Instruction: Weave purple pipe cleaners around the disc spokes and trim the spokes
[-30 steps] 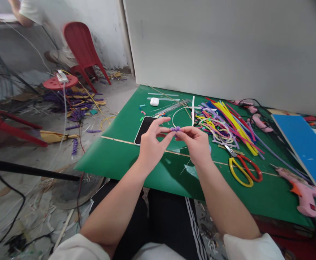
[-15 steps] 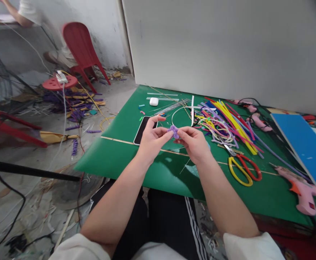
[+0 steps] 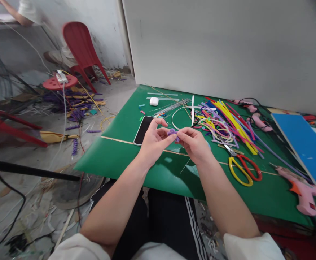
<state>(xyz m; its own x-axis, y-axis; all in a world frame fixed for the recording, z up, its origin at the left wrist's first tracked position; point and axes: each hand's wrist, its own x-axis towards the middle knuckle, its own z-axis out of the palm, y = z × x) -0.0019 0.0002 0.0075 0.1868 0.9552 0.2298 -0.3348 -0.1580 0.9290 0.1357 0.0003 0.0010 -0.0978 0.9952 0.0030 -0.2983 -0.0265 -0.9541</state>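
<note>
Purple piece (image 3: 172, 133) between our left hand (image 3: 154, 143) and right hand (image 3: 196, 145), both pinching it from either side; neither nearer. We hold it above the counter (image 3: 110, 159), in from its near edge. Long axis: too small to tell.

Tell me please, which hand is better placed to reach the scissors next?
Probably the right hand: the scissors lie on its side, farther from the left hand; both hold the purple piece.

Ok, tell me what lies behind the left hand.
Beyond the left hand, which holds a small purple piece, a dark-screened phone lies on the green tabletop. The hand covers part of the phone's right side; whatever lies there cannot be seen.
</note>
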